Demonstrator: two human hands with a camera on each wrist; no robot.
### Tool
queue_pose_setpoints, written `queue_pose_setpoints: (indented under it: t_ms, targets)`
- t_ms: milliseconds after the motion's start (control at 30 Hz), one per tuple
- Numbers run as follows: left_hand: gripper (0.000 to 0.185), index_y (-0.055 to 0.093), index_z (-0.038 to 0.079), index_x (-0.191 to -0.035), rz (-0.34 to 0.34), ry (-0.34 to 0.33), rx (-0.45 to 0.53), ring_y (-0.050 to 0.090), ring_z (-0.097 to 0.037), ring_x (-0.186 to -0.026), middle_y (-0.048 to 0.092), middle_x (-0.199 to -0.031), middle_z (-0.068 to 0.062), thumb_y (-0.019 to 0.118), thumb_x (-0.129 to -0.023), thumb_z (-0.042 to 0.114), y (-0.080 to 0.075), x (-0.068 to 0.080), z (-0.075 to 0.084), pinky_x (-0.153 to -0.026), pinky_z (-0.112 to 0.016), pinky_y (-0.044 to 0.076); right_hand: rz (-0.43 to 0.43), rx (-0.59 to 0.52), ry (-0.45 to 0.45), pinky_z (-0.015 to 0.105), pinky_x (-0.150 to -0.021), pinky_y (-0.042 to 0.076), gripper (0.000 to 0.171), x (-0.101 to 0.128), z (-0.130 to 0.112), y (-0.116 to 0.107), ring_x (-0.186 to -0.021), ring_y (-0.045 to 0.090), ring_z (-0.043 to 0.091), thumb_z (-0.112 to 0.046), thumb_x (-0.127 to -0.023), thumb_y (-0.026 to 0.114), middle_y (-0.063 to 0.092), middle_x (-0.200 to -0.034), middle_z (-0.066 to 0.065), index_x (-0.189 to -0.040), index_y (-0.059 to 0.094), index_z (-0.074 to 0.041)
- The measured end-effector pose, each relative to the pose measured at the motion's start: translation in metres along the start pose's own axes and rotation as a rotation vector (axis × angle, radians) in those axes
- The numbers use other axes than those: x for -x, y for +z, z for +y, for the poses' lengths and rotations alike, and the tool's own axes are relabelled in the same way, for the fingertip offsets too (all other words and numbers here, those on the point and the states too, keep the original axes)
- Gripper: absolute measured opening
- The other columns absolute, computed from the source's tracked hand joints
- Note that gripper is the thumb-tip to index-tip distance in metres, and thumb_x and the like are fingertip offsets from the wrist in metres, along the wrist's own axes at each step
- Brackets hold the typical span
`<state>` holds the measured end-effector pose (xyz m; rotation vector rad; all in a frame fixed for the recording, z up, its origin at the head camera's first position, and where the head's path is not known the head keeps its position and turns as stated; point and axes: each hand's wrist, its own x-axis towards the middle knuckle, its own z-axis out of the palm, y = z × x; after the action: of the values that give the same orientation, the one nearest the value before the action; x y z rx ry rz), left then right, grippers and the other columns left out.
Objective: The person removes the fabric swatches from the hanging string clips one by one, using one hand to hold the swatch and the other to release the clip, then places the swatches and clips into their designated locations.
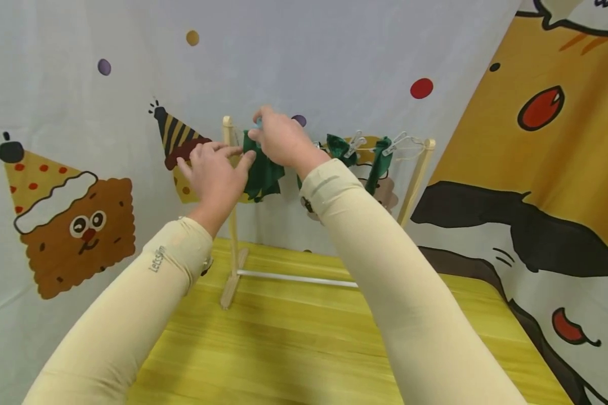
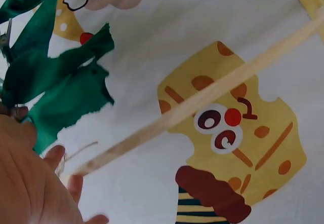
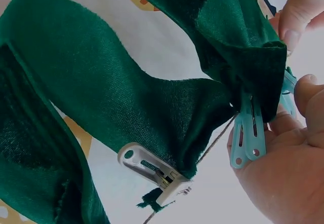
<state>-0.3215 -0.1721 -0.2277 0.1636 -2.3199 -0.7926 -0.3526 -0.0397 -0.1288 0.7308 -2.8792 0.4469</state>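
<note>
Fingers of the right hand (image 1: 280, 140) pinch a blue clothespin (image 3: 247, 133) onto green cloth (image 1: 261, 171). The left hand (image 1: 215, 175), released, touches that cloth. Three green cloths hang on the wooden rack (image 1: 230, 214) at the tabletop's (image 1: 294, 343) far edge.

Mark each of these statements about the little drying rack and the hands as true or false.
1. The right hand pinches a light blue clip at the green cloth. True.
2. The rack stands on a red table. False: the table is yellow-green.
3. The left hand grips a pair of scissors. False: it holds nothing, its fingers reaching toward the cloth.
4. More green cloths hang clipped farther right on the line. True.
5. Both arms wear black sleeves. False: the sleeves are cream.
</note>
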Motion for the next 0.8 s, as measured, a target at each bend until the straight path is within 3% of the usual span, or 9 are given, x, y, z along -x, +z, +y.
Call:
queue_pose_setpoints:
  t_ms: [200, 333, 433, 600, 700, 800]
  targets:
    - [0.049, 0.07, 0.027, -0.125, 0.088, -0.041, 0.004, 0.03, -0.032, -0.14, 0.047, -0.144, -0.002, 0.049, -0.096, 0.06, 0.008, -0.003, 0.011, -0.121, -0.057, 0.0, 0.012, -0.081, 0.01, 0.031, -0.082, 0.051, 0.05, 0.001, 0.002, -0.002, -0.104, 0.061, 0.013, -0.047, -0.103, 0.038, 0.059, -0.13, 0.0, -0.149, 0.034, -0.027]
    - [0.044, 0.073, 0.025, -0.12, 0.102, -0.038, 0.003, 0.033, -0.032, -0.137, 0.049, -0.142, -0.002, 0.052, -0.096, 0.056, 0.01, -0.003, 0.014, -0.12, -0.056, 0.004, 0.049, -0.089, -0.013, 0.03, -0.088, 0.051, 0.048, 0.0, 0.005, -0.001, -0.115, 0.059, 0.013, -0.046, -0.102, 0.042, 0.054, -0.142, -0.001, -0.147, 0.041, -0.028]
    - [0.043, 0.073, 0.025, -0.119, 0.099, -0.036, -0.003, 0.033, -0.033, -0.138, 0.05, -0.143, -0.001, 0.054, -0.096, 0.056, 0.01, -0.003, 0.016, -0.12, -0.056, 0.006, 0.143, -0.058, -0.044, 0.029, -0.09, 0.05, 0.044, 0.001, 0.005, 0.001, -0.112, 0.059, 0.011, -0.044, -0.1, 0.05, 0.059, -0.133, -0.005, -0.141, 0.052, -0.029]
    - [0.043, 0.073, 0.025, -0.12, 0.094, -0.034, -0.01, 0.035, -0.034, -0.137, 0.051, -0.143, -0.001, 0.056, -0.096, 0.055, 0.01, -0.003, 0.014, -0.119, -0.057, 0.009, 0.353, -0.003, -0.081, 0.028, -0.106, 0.043, 0.032, 0.004, 0.003, 0.005, -0.103, 0.062, 0.006, -0.041, -0.096, 0.061, 0.07, -0.115, -0.012, -0.126, 0.068, -0.032]
    - [0.043, 0.073, 0.024, -0.12, 0.082, -0.031, -0.002, 0.035, -0.034, -0.137, 0.052, -0.143, -0.001, 0.056, -0.096, 0.055, 0.009, -0.003, 0.012, -0.119, -0.056, 0.011, 0.403, -0.075, -0.073, 0.024, -0.1, 0.048, 0.028, 0.006, 0.001, 0.005, -0.102, 0.066, 0.004, -0.037, -0.095, 0.065, 0.073, -0.116, -0.013, -0.122, 0.072, -0.032]
    - [0.042, 0.073, 0.024, -0.119, 0.062, -0.032, -0.003, 0.036, -0.034, -0.137, 0.052, -0.143, 0.0, 0.057, -0.096, 0.054, 0.008, -0.003, 0.009, -0.118, -0.055, 0.014, 0.431, -0.192, -0.072, 0.021, -0.077, 0.056, 0.028, 0.007, -0.001, 0.004, -0.1, 0.069, 0.002, -0.032, -0.094, 0.066, 0.073, -0.119, -0.01, -0.121, 0.072, -0.03]
